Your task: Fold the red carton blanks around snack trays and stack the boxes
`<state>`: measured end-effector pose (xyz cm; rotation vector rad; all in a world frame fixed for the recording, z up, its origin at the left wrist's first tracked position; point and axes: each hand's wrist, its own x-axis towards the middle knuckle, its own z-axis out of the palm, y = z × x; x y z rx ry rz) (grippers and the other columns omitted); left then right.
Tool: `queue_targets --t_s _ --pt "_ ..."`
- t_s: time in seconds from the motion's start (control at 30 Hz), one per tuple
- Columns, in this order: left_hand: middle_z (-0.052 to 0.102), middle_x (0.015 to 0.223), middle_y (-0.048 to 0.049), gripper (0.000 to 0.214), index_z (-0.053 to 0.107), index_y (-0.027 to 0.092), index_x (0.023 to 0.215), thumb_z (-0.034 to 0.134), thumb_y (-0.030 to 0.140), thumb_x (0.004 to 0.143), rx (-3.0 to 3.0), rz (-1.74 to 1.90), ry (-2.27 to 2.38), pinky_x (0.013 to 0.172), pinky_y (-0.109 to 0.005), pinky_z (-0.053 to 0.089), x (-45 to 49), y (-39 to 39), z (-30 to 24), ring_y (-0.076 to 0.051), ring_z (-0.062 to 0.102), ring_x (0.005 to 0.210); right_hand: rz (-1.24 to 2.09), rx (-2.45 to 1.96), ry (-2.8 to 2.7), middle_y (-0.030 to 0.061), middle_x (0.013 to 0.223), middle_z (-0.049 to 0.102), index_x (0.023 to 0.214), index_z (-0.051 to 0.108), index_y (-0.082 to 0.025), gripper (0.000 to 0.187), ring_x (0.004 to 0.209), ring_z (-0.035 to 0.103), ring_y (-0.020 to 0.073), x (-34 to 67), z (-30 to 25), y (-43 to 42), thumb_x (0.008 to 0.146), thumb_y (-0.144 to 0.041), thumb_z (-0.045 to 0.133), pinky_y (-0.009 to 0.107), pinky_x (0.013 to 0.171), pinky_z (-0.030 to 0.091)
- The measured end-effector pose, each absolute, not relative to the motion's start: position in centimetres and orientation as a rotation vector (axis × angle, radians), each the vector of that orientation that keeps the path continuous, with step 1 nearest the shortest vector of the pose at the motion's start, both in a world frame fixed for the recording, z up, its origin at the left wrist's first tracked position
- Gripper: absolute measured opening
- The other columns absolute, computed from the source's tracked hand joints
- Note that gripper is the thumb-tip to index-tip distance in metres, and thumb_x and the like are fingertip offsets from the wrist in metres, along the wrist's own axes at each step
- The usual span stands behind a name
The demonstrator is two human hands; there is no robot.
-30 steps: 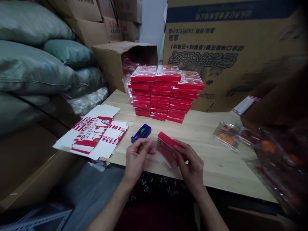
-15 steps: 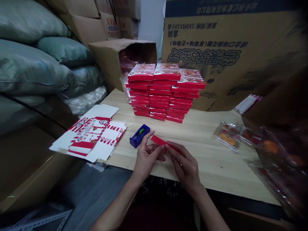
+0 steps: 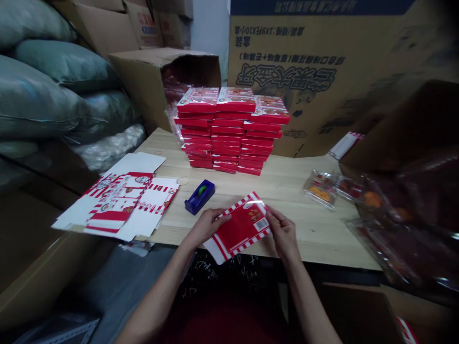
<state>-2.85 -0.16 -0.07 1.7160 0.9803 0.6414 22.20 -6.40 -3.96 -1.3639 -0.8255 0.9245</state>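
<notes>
Between my hands is a red-and-white box (image 3: 240,229) with striped edges and a barcode on the face turned up to me. A white flap sticks out at its near left end. My left hand (image 3: 208,227) grips the box by its left side, thumb on top. At the right end, my right hand (image 3: 283,234) holds its edge with the fingers partly behind it. Just beyond my left hand stands a blue tape dispenser (image 3: 200,197) with a green roll core. Flat printed box blanks (image 3: 125,198) lie on the table to the left.
Stacked red boxes (image 3: 229,129) stand at the back of the table (image 3: 283,184). Clear packs of sweets (image 3: 321,188) and more plastic trays (image 3: 390,248) lie to the right. Large cartons (image 3: 287,114) close off the back, and full sacks (image 3: 36,100) are piled at the left.
The box, seen edge-on as a narrow red strip before, is now turned so its broad printed face shows. My hands have moved apart to its two ends. The view has shifted slightly right.
</notes>
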Motion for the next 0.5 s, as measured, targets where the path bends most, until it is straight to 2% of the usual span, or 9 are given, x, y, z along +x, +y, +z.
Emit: queue_targets --t_s 0.13,0.27,0.33,0.4,0.5 --pt "0.081 0.105 -0.0105 0.030 0.080 0.027 0.108 0.064 0.044 0.090 1.965 0.575 1.203 0.094 -0.038 0.052 -1.1 2.2 -4.0 -0.033 0.071 0.106 0.856 -1.480 -0.953 0.0106 0.092 0.084 0.106 0.081 -0.017 0.049 0.077 0.076 0.0282 22.9 -8.2 -6.3 0.082 -0.058 0.071 0.042 0.069 0.063" --pt "0.073 0.119 -0.0178 0.033 0.078 0.019 0.112 0.062 0.038 0.091 2.077 0.608 1.298 0.109 -0.049 0.042 1.2 3.8 -6.7 -0.036 0.062 0.120 0.663 -1.619 -1.090 0.0107 0.090 0.082 0.100 0.081 -0.018 0.040 0.082 0.074 0.0276 24.4 -9.9 -5.0 0.085 -0.053 0.066 0.041 0.074 0.062" --pt "0.068 0.129 -0.0210 0.039 0.074 0.016 0.122 0.061 0.038 0.092 2.124 0.652 1.378 0.117 -0.056 0.032 1.4 3.6 -7.5 -0.039 0.054 0.129 0.514 -1.728 -1.144 0.0132 0.100 0.079 0.104 0.079 -0.018 0.036 0.092 0.072 0.0291 26.5 -9.9 -4.0 0.084 -0.046 0.068 0.044 0.084 0.061" --pt "0.065 0.135 -0.0202 0.045 0.068 0.018 0.133 0.059 0.040 0.095 2.203 0.698 1.456 0.120 -0.060 0.026 1.1 3.1 -7.9 -0.038 0.052 0.132 0.329 -1.863 -1.162 0.0159 0.118 0.072 0.117 0.075 -0.018 0.039 0.111 0.066 0.0320 29.8 -9.4 -2.7 0.085 -0.039 0.068 0.050 0.099 0.054" --pt "0.066 0.137 -0.0166 0.046 0.062 0.021 0.140 0.054 0.041 0.099 2.324 0.737 1.466 0.117 -0.058 0.033 -0.1 2.2 -8.1 -0.035 0.057 0.130 0.046 -2.086 -1.145 0.0172 0.146 0.055 0.139 0.060 -0.018 0.047 0.141 0.045 0.0350 36.0 -8.4 -0.1 0.093 -0.029 0.060 0.057 0.116 0.038"
